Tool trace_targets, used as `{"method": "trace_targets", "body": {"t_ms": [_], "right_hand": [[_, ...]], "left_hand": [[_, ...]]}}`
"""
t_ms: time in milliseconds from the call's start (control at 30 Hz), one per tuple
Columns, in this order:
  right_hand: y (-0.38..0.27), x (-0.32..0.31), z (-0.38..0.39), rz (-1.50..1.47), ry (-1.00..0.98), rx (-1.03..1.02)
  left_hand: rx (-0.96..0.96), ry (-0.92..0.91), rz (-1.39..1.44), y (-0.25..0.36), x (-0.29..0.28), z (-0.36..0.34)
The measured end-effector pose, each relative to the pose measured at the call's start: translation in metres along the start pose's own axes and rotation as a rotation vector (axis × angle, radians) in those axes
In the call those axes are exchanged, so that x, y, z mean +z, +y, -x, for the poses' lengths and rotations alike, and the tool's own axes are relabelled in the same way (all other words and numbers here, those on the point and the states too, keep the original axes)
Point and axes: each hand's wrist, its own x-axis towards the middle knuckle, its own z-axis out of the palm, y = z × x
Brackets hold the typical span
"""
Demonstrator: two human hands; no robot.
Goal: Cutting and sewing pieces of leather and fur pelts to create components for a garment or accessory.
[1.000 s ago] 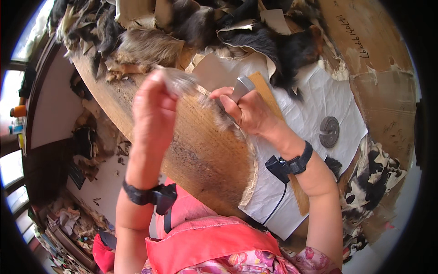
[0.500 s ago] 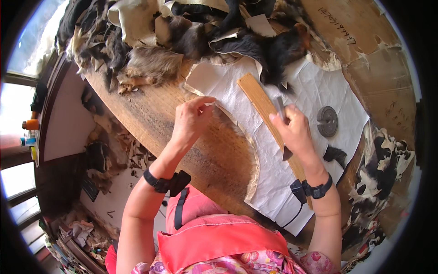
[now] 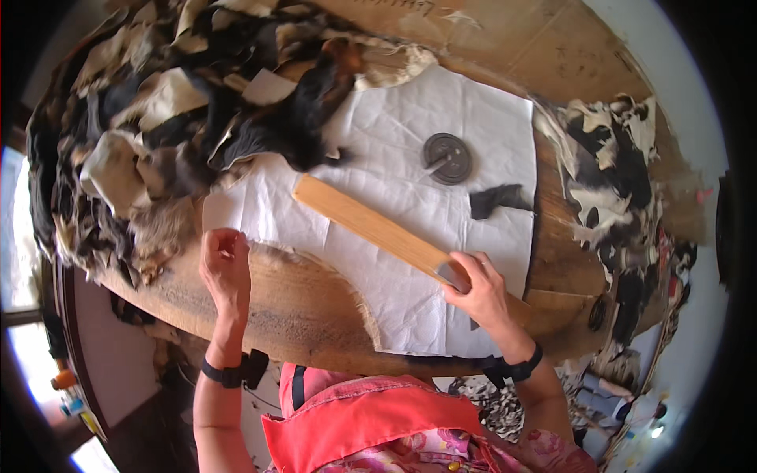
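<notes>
My right hand (image 3: 482, 296) is closed around a flat grey metal knife (image 3: 455, 276), of which only part shows between the fingers. It rests over the lower right part of a long wooden strip (image 3: 371, 230), which lies slantwise on a white sheet (image 3: 402, 303). At the left edge of that sheet, my left hand (image 3: 224, 272) has its fingers pinched together. Whatever they hold, if anything, is too small to make out. A furry piece of hide (image 3: 288, 264) shows a pale edge along the sheet's curved border, near the left hand.
Black, brown and cream fur pieces (image 3: 150, 169) are heaped at the far left. A round dark metal weight (image 3: 447, 158) and a small black fur scrap (image 3: 500, 200) lie on the sheet. Black-and-white hide (image 3: 603, 158) lies at the right on the wooden table (image 3: 564, 299).
The view has swung to the right, so the table's things appear farther left. My right hand has moved from the strip's middle toward its near end, still holding the knife. My left hand stays pinched.
</notes>
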Motion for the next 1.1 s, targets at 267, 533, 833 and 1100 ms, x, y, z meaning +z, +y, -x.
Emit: {"method": "trace_targets", "body": {"t_ms": [267, 533, 833, 1100], "right_hand": [[0.145, -0.085, 0.099, 0.284, 0.438, 0.579], [0.302, -0.130, 0.189, 0.308, 0.514, 0.856], [0.246, -0.086, 0.088, 0.224, 0.475, 0.605], [0.264, -0.060, 0.071, 0.259, 0.441, 0.527]], "left_hand": [[0.564, -0.080, -0.430, 0.052, 0.055, -0.122], [0.331, 0.094, -0.291, 0.045, 0.007, -0.218], [0.624, 0.150, -1.001, 0.059, -0.011, -0.229], [0.377, -0.335, -0.636, 0.003, -0.019, -0.270]]}}
